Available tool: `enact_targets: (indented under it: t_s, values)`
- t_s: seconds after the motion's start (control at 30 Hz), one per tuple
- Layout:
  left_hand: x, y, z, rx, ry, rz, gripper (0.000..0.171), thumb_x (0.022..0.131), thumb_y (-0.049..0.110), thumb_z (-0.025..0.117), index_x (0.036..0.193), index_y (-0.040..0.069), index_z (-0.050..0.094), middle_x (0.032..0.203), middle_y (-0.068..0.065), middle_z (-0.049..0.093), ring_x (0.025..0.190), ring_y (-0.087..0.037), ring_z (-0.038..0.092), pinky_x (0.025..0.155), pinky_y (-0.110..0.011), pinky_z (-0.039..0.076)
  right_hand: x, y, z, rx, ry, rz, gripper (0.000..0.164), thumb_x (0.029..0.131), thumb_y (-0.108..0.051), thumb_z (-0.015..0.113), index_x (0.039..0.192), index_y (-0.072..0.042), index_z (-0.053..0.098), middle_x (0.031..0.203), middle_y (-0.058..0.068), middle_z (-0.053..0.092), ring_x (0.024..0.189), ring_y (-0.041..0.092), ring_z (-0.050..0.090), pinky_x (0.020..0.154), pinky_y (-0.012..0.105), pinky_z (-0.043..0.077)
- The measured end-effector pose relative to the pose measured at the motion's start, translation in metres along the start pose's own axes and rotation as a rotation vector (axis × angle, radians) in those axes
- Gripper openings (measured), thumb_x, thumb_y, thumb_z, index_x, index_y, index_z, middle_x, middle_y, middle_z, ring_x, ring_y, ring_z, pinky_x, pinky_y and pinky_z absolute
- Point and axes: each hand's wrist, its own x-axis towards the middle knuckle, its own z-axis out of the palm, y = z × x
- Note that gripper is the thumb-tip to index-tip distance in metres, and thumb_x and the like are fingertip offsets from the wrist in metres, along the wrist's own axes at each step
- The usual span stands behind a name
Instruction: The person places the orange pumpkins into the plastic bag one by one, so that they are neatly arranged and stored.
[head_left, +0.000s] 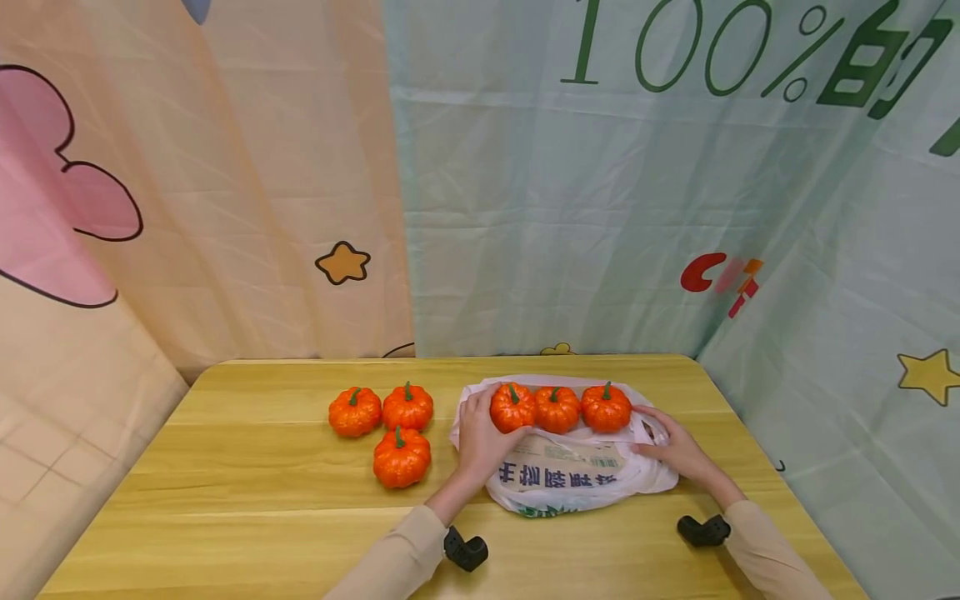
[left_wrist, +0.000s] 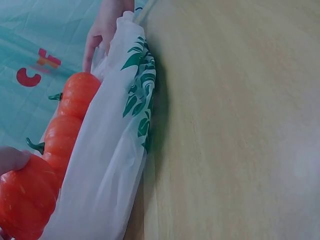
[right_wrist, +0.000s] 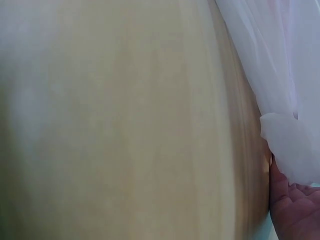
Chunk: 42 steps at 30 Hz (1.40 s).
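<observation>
A white plastic bag (head_left: 570,502) with dark printed lettering and green leaves lies on its side on the table. Three small orange pumpkins with green stems sit in a row at its opening. My left hand (head_left: 482,437) grips the leftmost pumpkin (head_left: 514,405), thumb in front and fingers behind; the left wrist view shows the thumb on that pumpkin (left_wrist: 27,200). Beside it are the middle pumpkin (head_left: 558,409) and the right pumpkin (head_left: 606,408). At the bag's right end, my right hand (head_left: 678,450) holds the gathered plastic between thumb and fingers, fingertips close to the right pumpkin.
Left of the bag, three more pumpkins stand grouped on the wooden table (head_left: 247,467): a left one (head_left: 355,412), a back one (head_left: 408,407) and a front one (head_left: 402,458). Printed curtains (head_left: 525,208) hang behind the table and along its sides.
</observation>
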Motion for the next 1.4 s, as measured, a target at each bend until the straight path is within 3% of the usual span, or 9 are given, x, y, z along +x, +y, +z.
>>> enact_targets:
  t_s: [0.4,0.97,1.4]
  values:
    - [-0.001,-0.004,0.004,0.111,0.009,0.023,0.076,0.068,0.032,0.086,0.134,0.015,0.053,0.127,-0.013,0.058,0.109,-0.027,0.046,0.091,-0.043,0.041,-0.001,-0.003,0.0,0.016,-0.002,-0.006,0.066,0.083,-0.01,0.072,0.14,0.001,0.04,0.148,0.031,0.031,0.139,0.052,0.017,0.106,0.074,0.012]
    - [0.0,-0.011,0.006,-0.001,0.024,-0.014,0.07,0.074,0.012,0.082,0.134,0.011,0.047,0.13,-0.014,0.05,0.121,-0.031,0.046,0.103,-0.05,0.043,0.0,-0.002,0.0,-0.006,-0.003,-0.004,0.066,0.084,-0.011,0.072,0.14,0.001,0.04,0.148,0.03,0.032,0.139,0.052,0.018,0.105,0.075,0.011]
    - [-0.002,-0.011,0.007,-0.018,0.041,-0.061,0.065,0.075,0.012,0.08,0.132,0.011,0.049,0.125,-0.014,0.05,0.119,-0.031,0.046,0.102,-0.05,0.044,0.001,0.0,0.001,-0.001,0.0,-0.001,0.066,0.084,-0.012,0.072,0.14,0.001,0.04,0.148,0.031,0.031,0.138,0.053,0.016,0.104,0.075,0.011]
